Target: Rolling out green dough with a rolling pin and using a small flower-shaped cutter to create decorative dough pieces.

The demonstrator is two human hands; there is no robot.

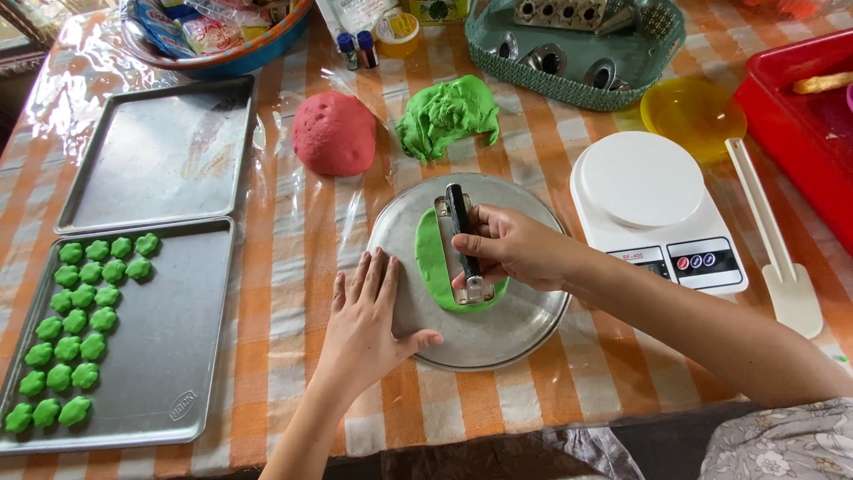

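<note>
My right hand [508,246] has its grip closed around a metal cutter with a black handle [460,240], pressing it down on the flat strip of green dough [430,267] that lies on the round metal plate [524,324]. The cutter's long axis runs away from me, along the dough strip, which reaches out to the left of the tool toward my left hand [366,320]. That hand grips nothing: it lies flat with fingers spread on the plate's near-left rim. The right hand is the nearer one to the dough. To the left, across a strip of bare tabletop [293,293], sits a baking tray [169,356] with small green cut shapes [75,333] filling its left side; its right side has open room. Behind the plate lie 1 red dough ball [335,133] and 1 green dough lump [447,116].
</note>
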